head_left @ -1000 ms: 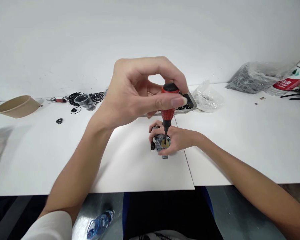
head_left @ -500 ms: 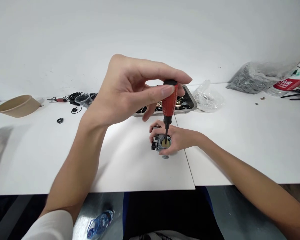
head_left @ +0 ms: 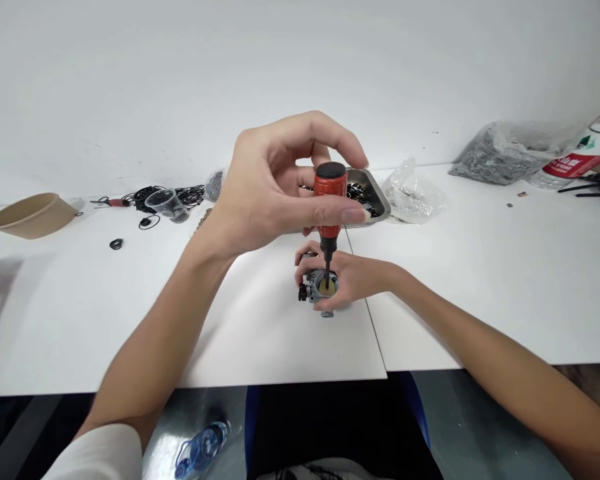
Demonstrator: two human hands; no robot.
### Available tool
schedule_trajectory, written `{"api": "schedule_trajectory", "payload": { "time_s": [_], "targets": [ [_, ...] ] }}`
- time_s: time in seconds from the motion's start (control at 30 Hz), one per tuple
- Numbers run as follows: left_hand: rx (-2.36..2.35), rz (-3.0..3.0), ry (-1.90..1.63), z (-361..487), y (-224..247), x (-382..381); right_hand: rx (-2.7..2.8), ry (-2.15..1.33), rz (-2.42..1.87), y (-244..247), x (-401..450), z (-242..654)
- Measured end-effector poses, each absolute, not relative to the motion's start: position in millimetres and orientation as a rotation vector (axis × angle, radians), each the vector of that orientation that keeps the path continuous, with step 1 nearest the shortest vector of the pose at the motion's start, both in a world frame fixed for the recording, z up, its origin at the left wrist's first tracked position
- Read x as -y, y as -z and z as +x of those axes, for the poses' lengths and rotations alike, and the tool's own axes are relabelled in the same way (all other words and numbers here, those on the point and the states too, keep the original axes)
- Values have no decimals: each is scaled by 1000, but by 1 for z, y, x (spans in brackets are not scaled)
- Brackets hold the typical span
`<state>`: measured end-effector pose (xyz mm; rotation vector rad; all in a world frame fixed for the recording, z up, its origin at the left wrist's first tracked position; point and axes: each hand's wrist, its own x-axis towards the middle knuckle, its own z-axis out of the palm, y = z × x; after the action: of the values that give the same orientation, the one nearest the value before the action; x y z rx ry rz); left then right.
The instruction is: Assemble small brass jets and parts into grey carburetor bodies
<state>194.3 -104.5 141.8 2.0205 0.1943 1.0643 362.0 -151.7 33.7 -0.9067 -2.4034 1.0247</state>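
My left hand (head_left: 275, 187) is around the handle of a red and black screwdriver (head_left: 331, 180), thumb across the front and index finger arched clear of it. The screwdriver stands nearly upright, its tip down at the brass-coloured plate in the round bore of a small grey metal carburetor (head_left: 311, 291). My right hand (head_left: 347, 277) clasps the carburetor from the right against the white table, fingers over its far side and thumb at the near side. The part's right side is hidden under this hand.
Behind my hands lies a metal tray (head_left: 380, 200) of small parts. A plastic bag (head_left: 413, 193), a bag of grey parts (head_left: 500, 157) and a labelled bottle (head_left: 575, 163) are to the right. Leftward are a clear cup (head_left: 166, 202), black rings (head_left: 117, 244) and a paper bowl (head_left: 33, 217).
My left fingers have shifted around the screwdriver handle: the thumb has slid across its front and the index finger has lifted off. The screwdriver is more upright; my right hand keeps its hold.
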Motion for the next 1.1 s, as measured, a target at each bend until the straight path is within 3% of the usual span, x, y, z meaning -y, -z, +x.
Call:
{"api": "schedule_trajectory", "payload": {
  "time_s": [1.1],
  "targets": [
    [-115,1816,-916,196,-134,103,2386,-1029,-910,-34,152,361]
  ]
}}
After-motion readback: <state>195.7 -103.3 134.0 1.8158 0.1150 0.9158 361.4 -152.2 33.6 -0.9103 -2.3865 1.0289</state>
